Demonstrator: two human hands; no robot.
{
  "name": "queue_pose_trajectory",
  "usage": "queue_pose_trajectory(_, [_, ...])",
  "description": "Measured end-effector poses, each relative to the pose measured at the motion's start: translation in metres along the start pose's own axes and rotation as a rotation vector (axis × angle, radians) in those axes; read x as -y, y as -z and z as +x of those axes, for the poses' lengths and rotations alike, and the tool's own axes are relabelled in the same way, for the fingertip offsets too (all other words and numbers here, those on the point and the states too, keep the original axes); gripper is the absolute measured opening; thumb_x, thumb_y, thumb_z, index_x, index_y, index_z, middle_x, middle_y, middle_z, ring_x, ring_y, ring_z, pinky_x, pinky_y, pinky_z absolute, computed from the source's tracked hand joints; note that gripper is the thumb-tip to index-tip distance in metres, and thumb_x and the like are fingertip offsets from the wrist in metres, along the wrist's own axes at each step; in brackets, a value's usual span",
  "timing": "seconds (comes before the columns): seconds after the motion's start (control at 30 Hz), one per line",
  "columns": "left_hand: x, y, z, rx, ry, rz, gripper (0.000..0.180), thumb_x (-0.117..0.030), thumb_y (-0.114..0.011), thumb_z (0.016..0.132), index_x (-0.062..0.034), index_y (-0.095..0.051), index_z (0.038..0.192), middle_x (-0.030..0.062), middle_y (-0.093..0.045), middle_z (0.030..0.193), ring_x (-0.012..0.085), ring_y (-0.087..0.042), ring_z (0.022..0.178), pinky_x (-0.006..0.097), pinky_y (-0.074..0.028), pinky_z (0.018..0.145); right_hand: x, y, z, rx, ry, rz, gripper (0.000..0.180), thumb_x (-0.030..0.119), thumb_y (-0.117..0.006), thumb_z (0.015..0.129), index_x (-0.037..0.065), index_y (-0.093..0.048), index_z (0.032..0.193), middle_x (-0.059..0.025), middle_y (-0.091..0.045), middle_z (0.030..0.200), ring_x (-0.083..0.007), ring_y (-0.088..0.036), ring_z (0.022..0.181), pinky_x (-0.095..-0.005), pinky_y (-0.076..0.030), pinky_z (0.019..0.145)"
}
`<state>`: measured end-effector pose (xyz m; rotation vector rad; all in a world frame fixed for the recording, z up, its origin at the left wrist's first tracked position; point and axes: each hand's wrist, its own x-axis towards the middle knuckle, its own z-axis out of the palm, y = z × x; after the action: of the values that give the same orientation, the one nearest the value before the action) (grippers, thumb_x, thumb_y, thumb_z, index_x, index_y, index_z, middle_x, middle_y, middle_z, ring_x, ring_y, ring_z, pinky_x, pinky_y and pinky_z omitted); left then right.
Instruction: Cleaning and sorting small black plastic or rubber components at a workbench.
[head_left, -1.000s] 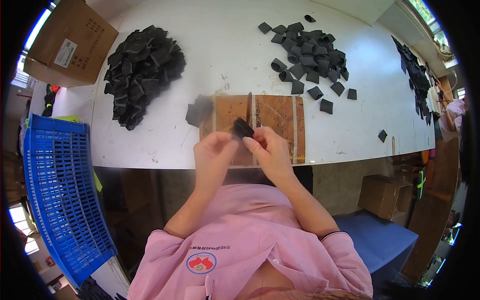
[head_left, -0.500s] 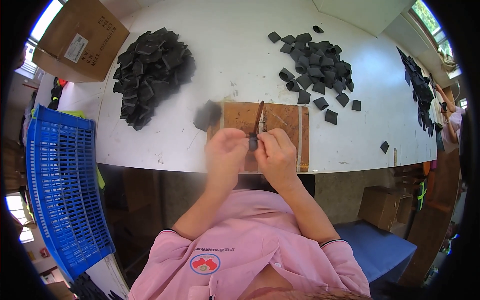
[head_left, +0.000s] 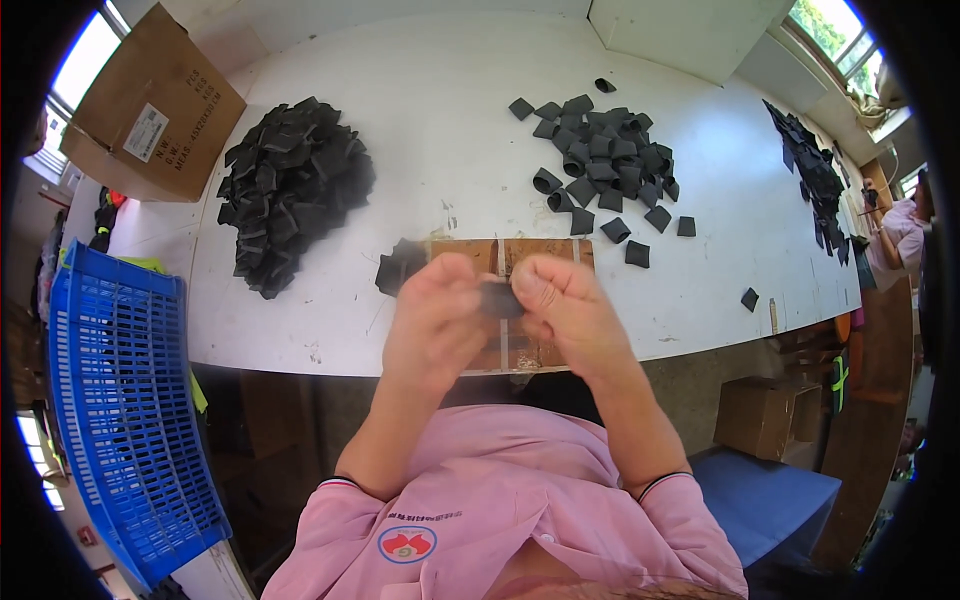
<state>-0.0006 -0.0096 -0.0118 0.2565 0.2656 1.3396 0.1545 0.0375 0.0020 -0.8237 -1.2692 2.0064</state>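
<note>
My left hand (head_left: 432, 315) and my right hand (head_left: 570, 308) are raised over a worn brown board (head_left: 462, 250) at the table's near edge. Between them they pinch a small black fabric piece (head_left: 502, 300), blurred by motion; its exact form is unclear. Both hands have their fingers curled in, thumbs toward each other. Part of a thin dark upright stick (head_left: 497, 256) shows just beyond the fingers, its lower end hidden. A few flat black pieces (head_left: 400, 268) lie at the board's left edge, beside my left hand.
A heap of flat black pieces (head_left: 290, 190) lies on the white table (head_left: 430, 130) at left. Several tube-like black pieces (head_left: 610, 150) are scattered at right, with more black strips (head_left: 815, 180) beyond. A cardboard box (head_left: 160, 110) and blue crate (head_left: 130, 400) stand left. Another person (head_left: 900, 235) works far right.
Both hands have come up off the board, nearer to me, with the black fabric piece between them. The stick was fully visible above the fingers before. The whole view has shifted slightly.
</note>
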Motion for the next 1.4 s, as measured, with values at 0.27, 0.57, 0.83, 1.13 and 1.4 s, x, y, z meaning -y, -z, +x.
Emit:
queue_pose_trajectory(0.27, [-0.006,0.019,0.013,-0.110,0.006,0.017,0.020,-0.006,-0.045,0.086,0.0019,-0.048,0.104,0.0036,-0.058,0.078,0.0021,-0.032,0.035,0.016,-0.024,0.033,-0.007,0.012,0.039,0.189,0.058,0.101,0.028,0.029,-0.050,0.087,0.005,-0.053,0.073,0.0063,-0.039,0.055,-0.0018,-0.030,0.048,-0.0179,-0.024,0.044])
queue_pose_trajectory(0.57, [-0.006,-0.021,0.023,-0.060,-0.708,1.204,0.028,-0.004,-0.056,0.080,0.0046,-0.050,0.106,0.0091,-0.055,0.088,0.0142,-0.052,0.084,0.023,-0.042,0.073,0.002,-0.002,0.012,-0.316,0.796,-0.716,0.031,0.024,-0.063,0.076,-0.001,-0.053,0.091,-0.0115,-0.052,0.082,-0.0207,-0.053,0.071,-0.0269,-0.043,0.054])
queue_pose_trajectory(0.83, [0.004,-0.030,0.018,-0.192,-0.592,0.418,0.010,-0.011,-0.050,0.086,-0.0017,-0.053,0.086,0.0060,-0.052,0.083,0.0134,-0.049,0.079,0.026,-0.042,0.072,0.005,-0.025,0.019,-0.465,1.121,-1.117,0.032,0.010,-0.069,0.060,0.000,-0.055,0.086,-0.0081,-0.049,0.076,-0.0212,-0.052,0.066,-0.0287,-0.044,0.052])
queue_pose_trajectory(1.13, [0.013,-0.014,0.006,-0.226,-0.647,0.584,0.012,-0.011,-0.050,0.086,0.0002,-0.053,0.090,0.0071,-0.055,0.090,0.0127,-0.051,0.082,0.028,-0.040,0.076,-0.004,-0.011,0.020,-0.336,1.037,-0.945,0.019,-0.002,-0.065,0.061,0.000,-0.056,0.078,-0.0073,-0.053,0.070,-0.0217,-0.052,0.063,-0.0296,-0.043,0.050])
queue_pose_trajectory(1.4, [-0.012,-0.021,0.017,-0.097,-0.587,1.170,0.011,0.003,-0.055,0.076,-0.0004,-0.060,0.085,0.0061,-0.056,0.084,0.0107,-0.054,0.073,0.023,-0.043,0.066,0.001,-0.009,0.020,-0.301,0.899,-0.987,0.014,-0.003,-0.063,0.064,0.001,-0.056,0.075,-0.0073,-0.054,0.070,-0.0225,-0.053,0.063,-0.0311,-0.042,0.052])
